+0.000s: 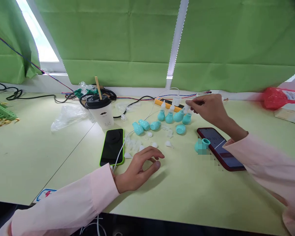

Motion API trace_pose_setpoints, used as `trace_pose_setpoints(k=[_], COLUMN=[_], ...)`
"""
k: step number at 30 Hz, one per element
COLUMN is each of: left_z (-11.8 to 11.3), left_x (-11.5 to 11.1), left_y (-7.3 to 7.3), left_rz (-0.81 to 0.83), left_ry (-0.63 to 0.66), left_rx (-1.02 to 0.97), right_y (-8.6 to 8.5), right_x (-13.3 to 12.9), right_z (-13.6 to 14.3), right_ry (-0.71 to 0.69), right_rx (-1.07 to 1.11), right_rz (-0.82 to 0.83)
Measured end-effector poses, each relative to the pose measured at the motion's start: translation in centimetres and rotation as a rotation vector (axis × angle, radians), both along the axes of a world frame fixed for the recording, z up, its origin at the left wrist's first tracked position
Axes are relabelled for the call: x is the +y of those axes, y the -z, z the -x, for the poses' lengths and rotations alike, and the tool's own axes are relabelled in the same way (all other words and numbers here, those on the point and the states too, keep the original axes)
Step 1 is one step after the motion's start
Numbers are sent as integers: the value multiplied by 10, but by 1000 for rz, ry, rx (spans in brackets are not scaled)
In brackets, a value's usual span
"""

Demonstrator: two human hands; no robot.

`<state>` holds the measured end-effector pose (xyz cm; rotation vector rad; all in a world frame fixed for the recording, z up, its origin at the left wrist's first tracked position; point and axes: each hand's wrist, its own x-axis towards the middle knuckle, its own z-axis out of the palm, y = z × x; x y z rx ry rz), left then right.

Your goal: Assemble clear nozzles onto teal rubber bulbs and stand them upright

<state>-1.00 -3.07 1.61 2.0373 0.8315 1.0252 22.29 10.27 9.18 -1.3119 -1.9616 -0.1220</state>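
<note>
Toward the back of the table, my right hand (207,106) pinches the translucent white nozzle (187,107) atop a small turquoise squeeze bulb (186,119). Beside it stand other turquoise bulbs with similar nozzles, such as the bulb (161,115). Several bulbs without nozzles lie nearby, among them one bulb (180,129) with its opening showing. My left hand (141,167) is over the table nearer me, its fingers curved and apart, holding nothing. Loose translucent nozzles (132,144) and small white pieces (168,144) lie just beyond it.
A green-edged phone (111,147) lies left, a dark red-cased phone (221,149) under my right forearm, with a turquoise bulb (201,145) against it. A lidded paper cup (102,114), plastic bag (70,116), orange power strip (159,102) and cables stand or lie farther back.
</note>
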Motion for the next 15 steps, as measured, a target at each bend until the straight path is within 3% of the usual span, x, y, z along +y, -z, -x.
trace_pose_setpoints(k=[4,10,15], left_z=[0,-1,-1], left_x=[0,1,1], left_y=[0,4,5], left_rz=[-38,-42,-57], left_ry=[4,-18,-30], left_rx=[23,47,52], right_y=[13,9,12], right_x=[17,32,36], right_z=[9,6,6], right_ry=[22,55,31], right_rx=[-125,-163,-212], right_rz=[78,189,157])
